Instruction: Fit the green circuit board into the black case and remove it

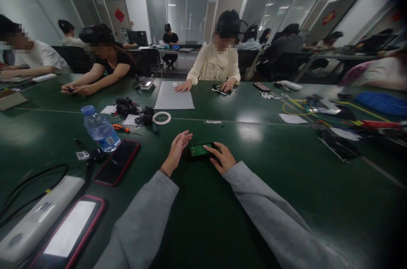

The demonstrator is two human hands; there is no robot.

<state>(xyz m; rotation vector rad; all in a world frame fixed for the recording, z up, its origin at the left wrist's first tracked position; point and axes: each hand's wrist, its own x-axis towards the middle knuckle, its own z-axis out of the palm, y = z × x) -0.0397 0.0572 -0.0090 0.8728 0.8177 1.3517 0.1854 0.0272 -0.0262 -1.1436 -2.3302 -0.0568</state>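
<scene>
A small black device with a green circuit board [200, 150] lies on the dark green table [222, 218] in front of me. My right hand [222, 156] rests on its right side, fingers spread over it and pressing it down. My left hand [176, 148] hovers just left of the device, fingers apart and slightly curled, holding nothing. Both arms wear grey sleeves.
To the left lie a water bottle [101, 129], a red-edged phone [117, 162], another phone with a lit screen [68, 233], a white power bank [34, 218], an orange screwdriver [122, 128] and a white tape ring [161, 118]. A grey mat [174, 96] and seated people are across; cables clutter the right.
</scene>
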